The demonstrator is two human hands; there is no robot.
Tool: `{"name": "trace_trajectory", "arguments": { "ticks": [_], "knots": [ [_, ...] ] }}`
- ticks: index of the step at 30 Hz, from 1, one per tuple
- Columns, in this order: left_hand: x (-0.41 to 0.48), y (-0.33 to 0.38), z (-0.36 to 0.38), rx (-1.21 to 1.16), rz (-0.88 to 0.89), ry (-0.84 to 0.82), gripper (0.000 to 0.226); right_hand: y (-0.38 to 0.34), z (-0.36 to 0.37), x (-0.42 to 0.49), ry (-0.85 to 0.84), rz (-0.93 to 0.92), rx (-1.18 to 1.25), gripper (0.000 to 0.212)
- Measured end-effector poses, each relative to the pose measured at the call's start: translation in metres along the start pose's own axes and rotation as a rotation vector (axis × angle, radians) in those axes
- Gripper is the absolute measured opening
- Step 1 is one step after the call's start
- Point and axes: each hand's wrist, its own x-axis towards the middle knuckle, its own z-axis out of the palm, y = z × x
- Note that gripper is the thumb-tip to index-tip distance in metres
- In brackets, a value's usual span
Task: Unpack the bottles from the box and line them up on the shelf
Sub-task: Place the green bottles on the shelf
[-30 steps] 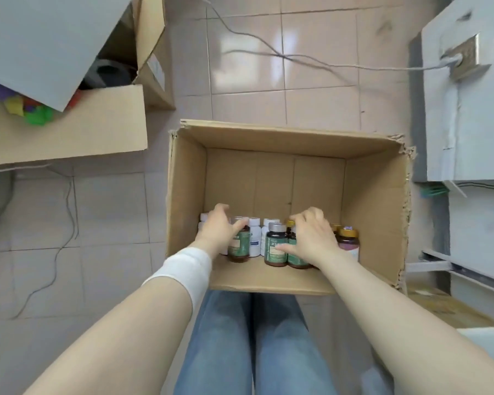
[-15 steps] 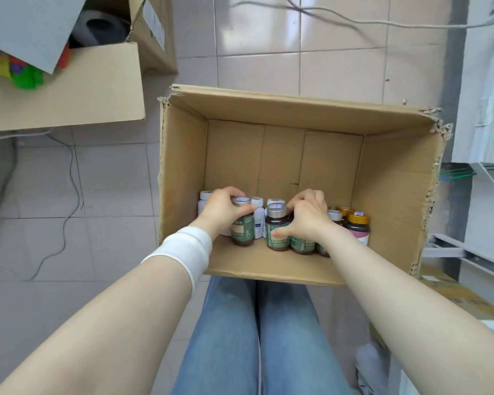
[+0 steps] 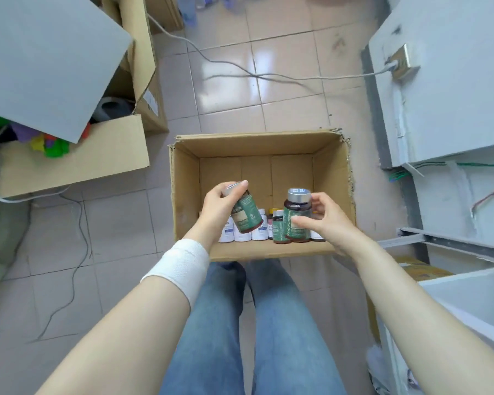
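An open cardboard box [image 3: 261, 143] sits on the floor in front of my knees. My left hand [image 3: 217, 206] grips a brown bottle with a green label [image 3: 247, 215], tilted, lifted above the box's near row. My right hand [image 3: 322, 218] holds a second green-label brown bottle [image 3: 297, 216] upright, also raised. Below them, several bottles still stand along the near wall: white ones [image 3: 243, 235] at the left, a small green-label one [image 3: 278, 230] in the middle, and others partly hidden behind my right hand.
A grey shelf unit [image 3: 451, 89] stands at the right, with a lower ledge [image 3: 468, 297] near my right arm. Another open carton [image 3: 77, 161] with colourful items sits at the left. Cables [image 3: 254, 74] trail across the tiled floor.
Both hands have lifted a green-label bottle each up out of the row in the box. The camera has pulled back and higher, so the box looks smaller.
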Motion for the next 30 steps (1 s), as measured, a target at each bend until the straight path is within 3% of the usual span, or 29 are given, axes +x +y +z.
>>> {"name": "trace_trajectory", "arguments": {
  "ticks": [6, 14, 23, 30],
  "knots": [
    [-0.078, 0.039, 0.018, -0.118, 0.027, -0.242, 0.024, -0.01, 0.014, -0.107, 0.188, 0.016, 0.478, 0.039],
    [-0.208, 0.057, 0.028, -0.159, -0.053, -0.683, 0.032, 0.018, 0.063, -0.271, 0.455, -0.22, 1.093, 0.016],
    [-0.401, 0.022, 0.087, 0.189, 0.24, -1.124, 0.023, 0.084, 0.08, -0.462, 0.783, -0.484, 1.253, 0.022],
    [-0.586, -0.079, 0.125, 0.313, 0.406, -1.398, 0.014, 0.2, 0.116, -0.634, 1.043, -0.604, 1.312, 0.023]
  ]
}}
